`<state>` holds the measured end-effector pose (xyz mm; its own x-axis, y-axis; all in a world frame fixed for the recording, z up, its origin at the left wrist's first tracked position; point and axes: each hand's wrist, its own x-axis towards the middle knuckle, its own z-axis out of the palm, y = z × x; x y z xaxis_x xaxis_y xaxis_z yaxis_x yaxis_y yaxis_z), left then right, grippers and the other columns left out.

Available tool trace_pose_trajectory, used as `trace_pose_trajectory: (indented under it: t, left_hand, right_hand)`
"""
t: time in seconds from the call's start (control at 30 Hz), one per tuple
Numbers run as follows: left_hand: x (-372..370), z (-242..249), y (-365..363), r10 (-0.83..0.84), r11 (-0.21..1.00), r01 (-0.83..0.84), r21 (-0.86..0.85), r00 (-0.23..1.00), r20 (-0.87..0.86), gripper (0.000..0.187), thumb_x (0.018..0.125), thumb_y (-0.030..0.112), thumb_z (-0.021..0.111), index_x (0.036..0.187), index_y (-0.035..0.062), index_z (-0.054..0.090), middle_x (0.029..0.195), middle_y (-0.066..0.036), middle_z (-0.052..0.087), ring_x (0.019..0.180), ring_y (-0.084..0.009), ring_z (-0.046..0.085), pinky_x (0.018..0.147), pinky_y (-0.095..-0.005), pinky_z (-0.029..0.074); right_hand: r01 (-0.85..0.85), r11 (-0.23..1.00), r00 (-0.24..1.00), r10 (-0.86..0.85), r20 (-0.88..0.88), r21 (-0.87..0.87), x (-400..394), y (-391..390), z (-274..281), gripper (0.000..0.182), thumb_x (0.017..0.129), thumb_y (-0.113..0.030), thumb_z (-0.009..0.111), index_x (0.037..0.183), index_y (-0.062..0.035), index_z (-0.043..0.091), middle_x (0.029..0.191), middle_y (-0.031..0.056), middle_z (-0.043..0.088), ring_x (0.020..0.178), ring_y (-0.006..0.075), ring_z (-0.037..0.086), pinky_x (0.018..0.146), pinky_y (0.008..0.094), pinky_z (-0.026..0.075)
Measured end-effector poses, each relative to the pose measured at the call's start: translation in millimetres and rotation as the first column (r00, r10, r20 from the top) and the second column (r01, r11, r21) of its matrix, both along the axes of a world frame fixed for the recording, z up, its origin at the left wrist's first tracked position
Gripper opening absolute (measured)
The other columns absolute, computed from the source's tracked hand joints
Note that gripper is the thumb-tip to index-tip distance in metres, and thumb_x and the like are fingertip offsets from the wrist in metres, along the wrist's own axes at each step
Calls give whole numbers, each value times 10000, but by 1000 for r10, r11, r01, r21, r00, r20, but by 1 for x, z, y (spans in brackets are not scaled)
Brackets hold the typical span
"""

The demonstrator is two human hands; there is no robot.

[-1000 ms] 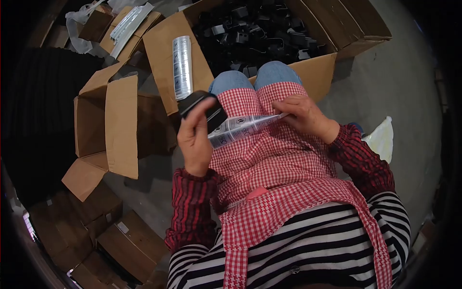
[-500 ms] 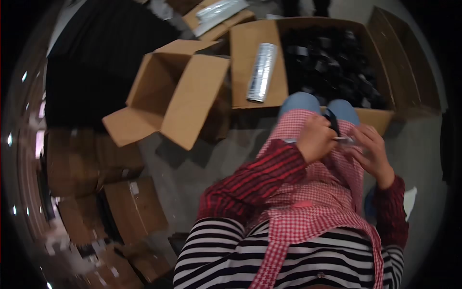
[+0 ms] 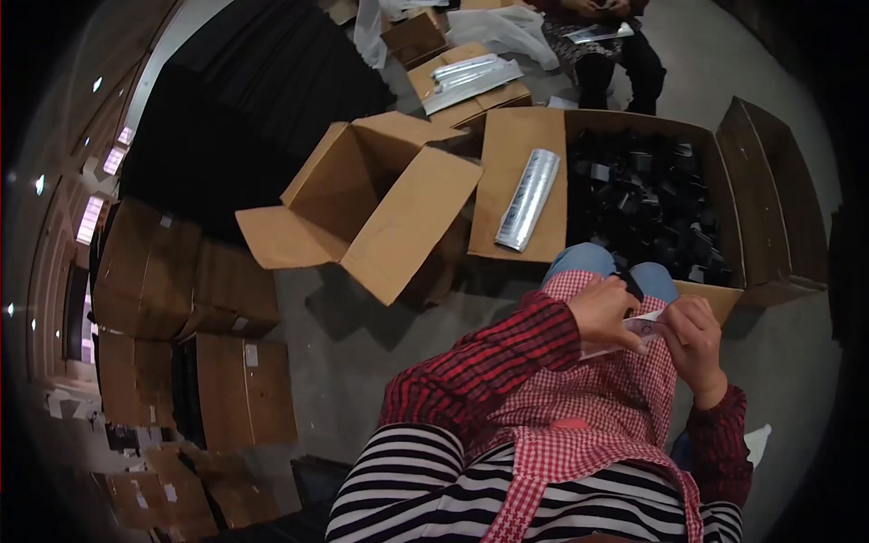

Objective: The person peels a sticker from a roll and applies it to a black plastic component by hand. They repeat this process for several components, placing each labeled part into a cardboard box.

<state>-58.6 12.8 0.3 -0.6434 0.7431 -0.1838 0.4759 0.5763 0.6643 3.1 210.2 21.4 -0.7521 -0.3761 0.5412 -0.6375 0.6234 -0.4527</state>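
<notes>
My left hand [image 3: 601, 312] is closed around a small black item [image 3: 628, 283], whose kind I cannot make out; part of it sticks out past the fingers. A thin, partly see-through white strip [image 3: 644, 328] with faint print stretches between my two hands above my lap. The thumb of my left hand lies against this strip. At its other end, my right hand [image 3: 693, 337] pinches the strip between thumb and fingers. Beneath both hands is a red-and-white checked apron [image 3: 579, 398].
Ahead stands a cardboard box [image 3: 729, 204] full of small black items [image 3: 643, 199]. A silvery roll [image 3: 529, 201] lies on its flap. Left of it is an open carton [image 3: 362, 195]. Stacked cartons [image 3: 240, 389] stand farther left. Another person [image 3: 620, 59] sits beyond.
The view has tilted up, so boxes and hands appear lower and the other person comes into view. The strip now shows flatter and wider between my hands, and my right hand's fingers have closed on it.
</notes>
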Motion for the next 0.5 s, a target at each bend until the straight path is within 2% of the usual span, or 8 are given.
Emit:
trace_pose_trajectory:
  t: [0.03, 0.07, 0.13, 0.2, 0.23, 0.33, 0.4, 0.5]
  left_hand:
    - [-7, 6, -6, -38, 998, 43, -49, 994, 104, 782, 686, 580, 691, 1174, -21, 580, 985, -223, 563, 969, -320, 525, 849, -378, 417]
    - [-6, 11, -15, 63, 995, -70, 70, 993, 96, 809, 741, 597, 622, 1220, -47, 529, 1030, -280, 558, 1008, -383, 520, 868, -391, 427]
    - [-18, 14, -25, 216, 971, -232, 53, 953, 214, 871, 803, 624, 529, 1359, -29, 375, 1124, -303, 507, 1031, -384, 520, 890, -383, 422]
    - [-15, 17, -26, 261, 961, -276, 19, 928, 266, 862, 854, 635, 440, 1410, -4, 285, 1174, -301, 487, 1076, -382, 512, 914, -393, 411]
    - [-13, 16, -25, 212, 977, -196, -88, 941, 263, 923, 850, 669, 411, 1448, 11, 162, 1212, -309, 470, 1142, -396, 483, 959, -405, 388]
    - [-2, 19, -24, 117, 977, -50, -207, 938, 327, 979, 835, 691, 414, 1453, 2, 92, 1274, -330, 420, 1207, -415, 436, 1005, -411, 355]
    - [7, -7, -33, 130, 989, -92, -113, 903, 410, 1022, 821, 704, 429, 1449, -12, 59, 1326, -343, 366, 1249, -420, 398, 1037, -412, 324]
    - [19, -6, -39, 129, 980, -183, 75, 877, 463, 944, 862, 516, 571, 1459, 25, 30, 1420, -282, 265, 1256, -317, 421, 960, -361, 416]
  right_hand:
    - [3, 1000, 1000, -3, -29, -26, 3, 0, 0, 223, 661, 26, 687, 863, -12, 602, 804, 91, 602, 789, 280, 594, 742, 399, 464]
    - [49, 999, 998, -50, -42, -16, 7, 3, -1, 223, 661, 26, 687, 863, -12, 602, 804, 91, 602, 789, 280, 594, 742, 399, 464]
    - [-4, 999, 989, -1, -150, -39, 15, 7, -8, 191, 670, 20, 692, 836, -29, 613, 795, 75, 609, 795, 260, 600, 771, 417, 473]
    - [36, 998, 987, -44, -153, -57, 25, 9, -16, 167, 679, 20, 691, 816, -51, 628, 793, 58, 618, 811, 240, 605, 849, 464, 474]
    - [36, 997, 987, -45, -155, -62, 28, 9, -19, 171, 680, 21, 691, 819, -60, 634, 796, 54, 621, 818, 240, 606, 885, 492, 459]
    - [79, 991, 986, -94, -140, -112, 39, 8, -26, 189, 677, 29, 687, 831, -71, 645, 801, 42, 626, 838, 240, 610, 955, 558, 415]
    - [105, 987, 981, -122, -152, -119, 44, 12, -25, 175, 674, 37, 683, 815, -59, 645, 796, 45, 623, 846, 252, 610, 956, 565, 414]
    - [179, 975, 970, -197, -143, -134, 51, 15, -33, 165, 664, 53, 677, 797, -40, 643, 797, 53, 614, 860, 267, 605, 961, 576, 409]
